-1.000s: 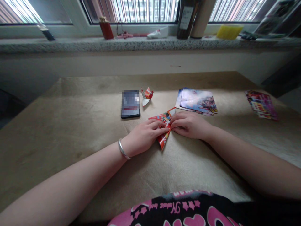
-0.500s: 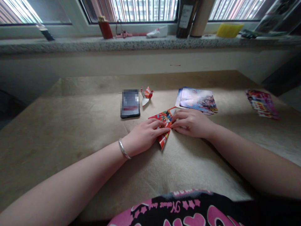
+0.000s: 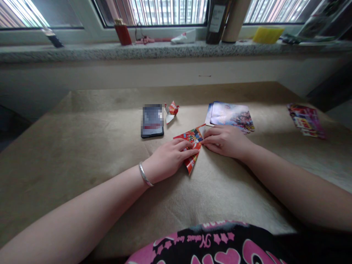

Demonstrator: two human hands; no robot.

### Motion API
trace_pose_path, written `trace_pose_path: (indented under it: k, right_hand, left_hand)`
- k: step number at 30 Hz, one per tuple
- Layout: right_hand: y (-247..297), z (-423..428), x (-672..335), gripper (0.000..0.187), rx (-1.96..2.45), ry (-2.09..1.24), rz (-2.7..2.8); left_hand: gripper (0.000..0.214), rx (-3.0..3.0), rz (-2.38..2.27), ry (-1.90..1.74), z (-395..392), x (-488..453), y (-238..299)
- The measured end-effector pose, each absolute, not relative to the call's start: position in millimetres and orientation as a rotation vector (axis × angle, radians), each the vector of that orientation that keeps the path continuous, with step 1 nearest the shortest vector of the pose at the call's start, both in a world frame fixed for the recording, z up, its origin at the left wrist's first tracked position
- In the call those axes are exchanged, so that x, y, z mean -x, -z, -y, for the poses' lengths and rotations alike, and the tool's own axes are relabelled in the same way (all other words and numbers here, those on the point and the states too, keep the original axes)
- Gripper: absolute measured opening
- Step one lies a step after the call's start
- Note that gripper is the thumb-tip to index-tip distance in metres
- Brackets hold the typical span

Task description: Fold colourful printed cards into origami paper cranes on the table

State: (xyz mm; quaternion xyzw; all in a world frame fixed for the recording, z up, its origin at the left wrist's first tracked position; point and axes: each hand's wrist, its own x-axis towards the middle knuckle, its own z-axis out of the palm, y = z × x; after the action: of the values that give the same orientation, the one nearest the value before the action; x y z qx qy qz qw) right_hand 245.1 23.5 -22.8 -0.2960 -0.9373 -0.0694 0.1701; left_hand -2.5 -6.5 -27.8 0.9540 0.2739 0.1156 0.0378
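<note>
A red folded paper (image 3: 195, 136) with colourful printed pictures lies on the table in front of me, in a roughly triangular shape. My left hand (image 3: 172, 156) rests on it with fingers stretched out, pressing it down; part of the print is hidden beneath. A silver bangle circles that wrist. At the paper's right edge, my right hand (image 3: 224, 141) has its thumb and fingertips pressed together on the fold. Beyond the paper stands a small folded paper bird (image 3: 172, 109) in red and white.
Left of the bird lies a phone-like dark object (image 3: 152, 121), its face blurred out. A stack of printed sheets (image 3: 231, 113) lies just behind my right hand. More pink printed papers (image 3: 305, 121) are at the table's right. Bottles and small items line the windowsill (image 3: 90, 53).
My right hand has slid slightly up along the paper's right edge, away from me. My left hand stays in place on the paper.
</note>
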Motion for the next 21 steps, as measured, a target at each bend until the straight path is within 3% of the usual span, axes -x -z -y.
trace_pose_path:
  k: [21]
  right_hand:
    - [28.1,-26.2,-245.6,0.024,1.213,0.309,2.568]
  left_hand:
    - [0.037,-2.941,-0.823,-0.339,5.6,1.4,27.4]
